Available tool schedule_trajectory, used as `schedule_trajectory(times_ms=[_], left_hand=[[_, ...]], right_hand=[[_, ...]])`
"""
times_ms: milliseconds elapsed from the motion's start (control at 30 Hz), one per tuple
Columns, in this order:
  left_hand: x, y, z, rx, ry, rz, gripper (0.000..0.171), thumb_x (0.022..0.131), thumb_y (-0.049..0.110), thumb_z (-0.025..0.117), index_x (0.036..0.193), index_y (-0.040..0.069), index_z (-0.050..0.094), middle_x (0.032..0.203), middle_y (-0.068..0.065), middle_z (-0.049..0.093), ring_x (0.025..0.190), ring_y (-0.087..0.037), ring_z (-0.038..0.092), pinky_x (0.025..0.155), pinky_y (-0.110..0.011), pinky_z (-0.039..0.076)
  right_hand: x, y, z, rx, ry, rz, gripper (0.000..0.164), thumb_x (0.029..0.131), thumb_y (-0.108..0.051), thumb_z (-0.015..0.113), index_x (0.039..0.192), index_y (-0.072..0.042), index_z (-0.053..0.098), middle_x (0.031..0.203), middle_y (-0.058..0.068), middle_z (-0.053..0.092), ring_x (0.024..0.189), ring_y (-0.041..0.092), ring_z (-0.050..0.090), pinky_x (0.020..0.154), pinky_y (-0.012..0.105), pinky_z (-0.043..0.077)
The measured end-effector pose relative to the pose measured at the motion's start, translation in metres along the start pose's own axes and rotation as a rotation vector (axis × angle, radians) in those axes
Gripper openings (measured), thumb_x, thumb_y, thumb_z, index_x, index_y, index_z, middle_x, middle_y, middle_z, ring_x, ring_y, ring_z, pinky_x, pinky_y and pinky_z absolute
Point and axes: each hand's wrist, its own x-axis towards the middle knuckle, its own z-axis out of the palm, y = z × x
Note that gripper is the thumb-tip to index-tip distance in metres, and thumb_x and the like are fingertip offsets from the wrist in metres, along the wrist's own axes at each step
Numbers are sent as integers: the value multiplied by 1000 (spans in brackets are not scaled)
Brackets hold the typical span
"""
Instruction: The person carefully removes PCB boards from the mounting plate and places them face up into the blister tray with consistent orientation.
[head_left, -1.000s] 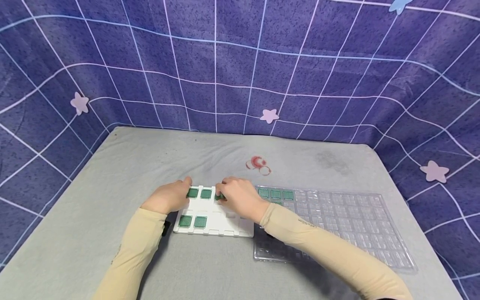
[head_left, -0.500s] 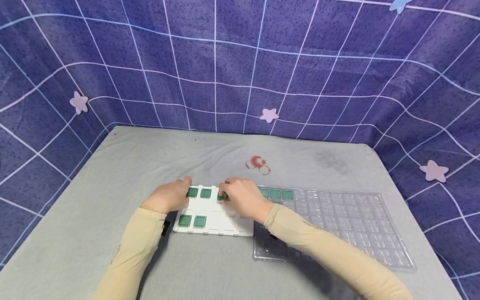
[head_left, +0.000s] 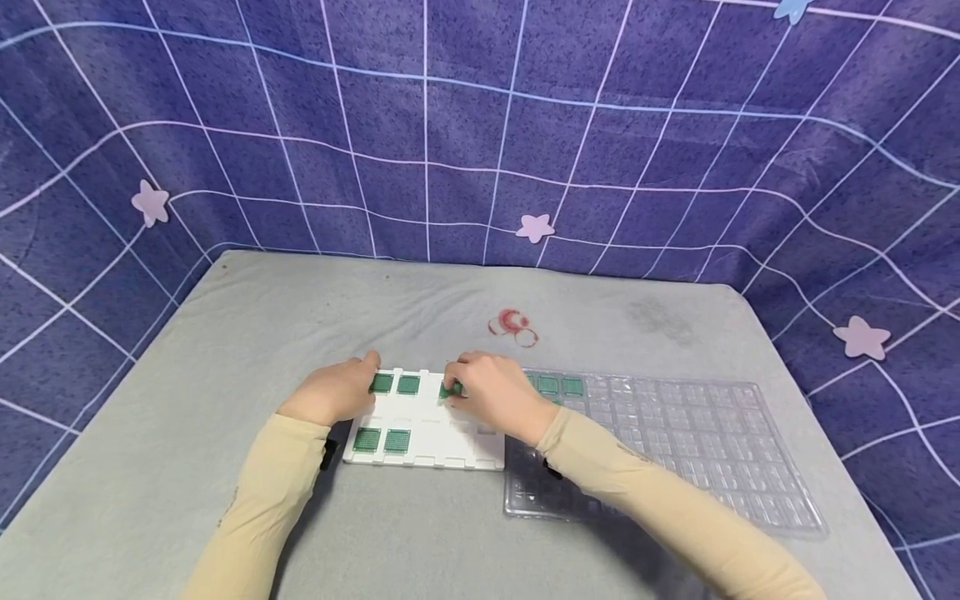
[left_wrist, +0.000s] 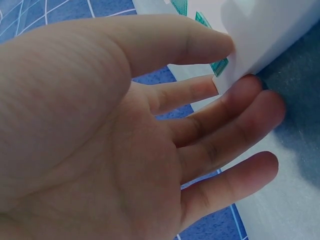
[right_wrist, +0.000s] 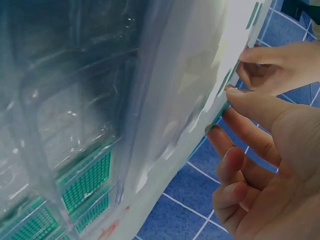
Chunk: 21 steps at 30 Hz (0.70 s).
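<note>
My right hand (head_left: 498, 393) pinches a small square green circuit board (head_left: 450, 389) between thumb and fingers, over the back row of a white tray (head_left: 420, 412). In the right wrist view that board (right_wrist: 217, 117) shows edge-on at the fingertips. My left hand (head_left: 333, 393) holds the tray's left edge; in the left wrist view its thumb lies over the tray (left_wrist: 250, 30), the other fingers spread along the edge. Two green boards (head_left: 408, 384) sit at the left of the tray's back row, two more boards (head_left: 397, 441) at the left of its front row.
A large clear plastic tray (head_left: 675, 425) with many pockets lies right beside the white tray, under my right forearm. Several green boards (head_left: 572, 386) fill pockets in its back left corner. Red ring marks (head_left: 513, 325) stain the grey cloth behind. A purple curtain (head_left: 465, 125) surrounds the table.
My right hand has shifted slightly to the right along the white tray's back row, the green board still pinched in it. My left hand keeps its place on the tray's edge.
</note>
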Motion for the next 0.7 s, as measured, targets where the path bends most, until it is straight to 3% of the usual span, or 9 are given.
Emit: schedule_trajectory(times_ms=[700], left_hand=[[0, -1, 1, -4, -6, -11, 56, 94, 9, 54, 145, -7, 37, 137, -35, 55, 118, -46, 62, 99, -60, 50]], right_hand=[[-29, 8, -9, -19, 60, -13, 13, 84, -25, 84, 94, -22, 76, 89, -9, 71, 78, 10, 68, 62, 26, 55]])
